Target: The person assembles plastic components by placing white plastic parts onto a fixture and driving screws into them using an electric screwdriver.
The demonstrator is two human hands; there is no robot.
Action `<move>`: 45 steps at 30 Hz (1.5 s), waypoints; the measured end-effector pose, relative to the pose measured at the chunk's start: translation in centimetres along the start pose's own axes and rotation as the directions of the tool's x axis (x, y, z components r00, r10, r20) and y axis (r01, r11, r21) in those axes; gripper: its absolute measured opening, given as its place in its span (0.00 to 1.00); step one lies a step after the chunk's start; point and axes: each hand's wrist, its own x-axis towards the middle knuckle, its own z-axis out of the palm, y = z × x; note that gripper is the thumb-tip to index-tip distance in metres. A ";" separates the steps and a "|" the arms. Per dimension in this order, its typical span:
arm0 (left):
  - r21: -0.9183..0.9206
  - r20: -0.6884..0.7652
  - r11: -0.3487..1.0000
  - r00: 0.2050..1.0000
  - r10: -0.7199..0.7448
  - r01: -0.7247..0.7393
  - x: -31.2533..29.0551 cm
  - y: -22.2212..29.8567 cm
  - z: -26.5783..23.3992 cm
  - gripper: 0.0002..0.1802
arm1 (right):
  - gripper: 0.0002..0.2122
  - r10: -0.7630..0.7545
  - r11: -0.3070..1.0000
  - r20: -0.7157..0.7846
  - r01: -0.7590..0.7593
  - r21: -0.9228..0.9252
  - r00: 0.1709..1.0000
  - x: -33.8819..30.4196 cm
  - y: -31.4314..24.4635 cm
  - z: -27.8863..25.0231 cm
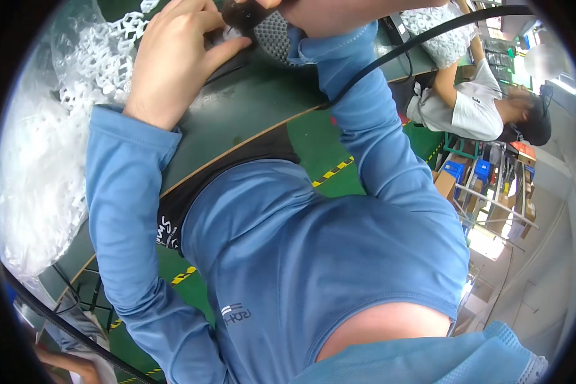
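Note:
At the top edge, my left hand (173, 61) is over the green table, thumb and fingers bent together around something small and pale that the fingers mostly hide. Close beside its fingertips is a dark rounded object (242, 15), its kind unclear. My right hand (329, 14), partly cut off by the top edge, has its fingertips closed on that dark object. Just below them a grey part with a honeycomb of small holes (274, 40) shows, partly covered by my right hand and cuff. White chain-like plastic pieces (112, 51) lie in a heap left of my left hand.
A large clear plastic bag (38, 173) with white pieces covers the table's left side. The green table's edge (237, 142) runs in front of my body. A black cable (422, 41) arches over my right forearm. Another person (480, 105) works at the right, with shelves (493, 185) beyond.

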 end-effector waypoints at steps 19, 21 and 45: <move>-0.042 0.026 0.991 0.991 -0.129 0.130 -0.6 0.1 -0.1 0.21 | 0.49 0.115 0.985 0.290 -0.146 0.088 0.950 0.2 1.8 -1.2; -0.092 0.035 0.981 0.985 -0.166 0.169 -0.5 0.2 -0.1 0.20 | 0.47 0.109 0.989 0.276 -0.131 0.063 0.955 0.4 1.7 -1.2; 0.014 -0.069 1.000 0.998 -0.008 0.009 -0.1 1.0 0.2 0.15 | 0.46 -0.009 0.935 0.343 -0.114 0.337 0.939 0.8 1.9 -4.4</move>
